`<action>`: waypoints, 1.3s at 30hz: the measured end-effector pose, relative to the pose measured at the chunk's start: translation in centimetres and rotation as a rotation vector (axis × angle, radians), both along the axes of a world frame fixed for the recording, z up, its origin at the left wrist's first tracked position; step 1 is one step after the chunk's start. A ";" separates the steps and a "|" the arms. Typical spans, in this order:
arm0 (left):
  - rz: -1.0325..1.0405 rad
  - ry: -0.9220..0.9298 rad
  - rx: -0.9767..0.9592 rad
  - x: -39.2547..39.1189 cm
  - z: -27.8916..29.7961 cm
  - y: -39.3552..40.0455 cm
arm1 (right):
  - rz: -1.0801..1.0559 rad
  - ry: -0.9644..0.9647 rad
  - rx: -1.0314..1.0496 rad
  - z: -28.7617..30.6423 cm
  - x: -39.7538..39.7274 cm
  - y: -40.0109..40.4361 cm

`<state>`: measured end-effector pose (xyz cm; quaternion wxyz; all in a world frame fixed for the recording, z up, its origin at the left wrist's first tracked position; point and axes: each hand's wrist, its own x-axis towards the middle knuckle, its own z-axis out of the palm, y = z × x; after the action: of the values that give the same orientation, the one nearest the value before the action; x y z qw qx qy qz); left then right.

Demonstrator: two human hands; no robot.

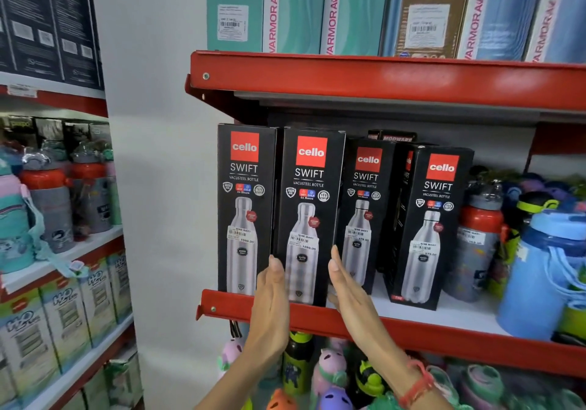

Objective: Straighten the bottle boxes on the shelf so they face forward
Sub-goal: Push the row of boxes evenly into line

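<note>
Several black Cello Swift bottle boxes stand on the red-edged shelf (412,330). The leftmost box (245,187) and the second box (309,194) face forward at the front edge. A third box (364,200) sits further back. The fourth box (434,219) is turned a little, showing its left side. My left hand (272,302) lies flat against the second box's lower left edge, fingers straight. My right hand (348,292) lies flat against its lower right edge. The box sits between both palms.
Loose water bottles (478,238) and a blue jug (542,270) crowd the shelf's right end. Tall Varmora boxes (295,10) fill the shelf above. Children's bottles (333,371) stand below. A second rack (63,251) with bottles and boxes is at the left.
</note>
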<state>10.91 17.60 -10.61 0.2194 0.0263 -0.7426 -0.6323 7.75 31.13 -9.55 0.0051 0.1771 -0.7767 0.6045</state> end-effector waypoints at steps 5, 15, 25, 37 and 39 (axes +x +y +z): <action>-0.005 -0.037 0.064 0.4 0.2 -0.5 | -0.019 -0.020 -0.015 0.5 1.1 -0.1; -0.137 0.189 -0.356 0.0 0.7 6.2 | -0.385 0.033 -0.153 0.4 -2.9 4.4; -0.049 -0.099 -0.069 -6.6 1.0 11.6 | -0.205 -0.130 -0.115 0.5 -6.0 6.1; -0.034 -0.134 -0.181 -4.7 0.6 11.3 | -0.085 -0.080 -0.059 -0.3 -4.3 8.3; -0.069 -0.123 -0.205 -3.6 0.5 10.6 | -0.069 -0.081 -0.051 -0.6 -3.4 8.8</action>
<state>7.33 28.18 -10.13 0.1532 0.0169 -0.8158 -0.5575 4.39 39.88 -10.20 -0.0009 0.1254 -0.7663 0.6301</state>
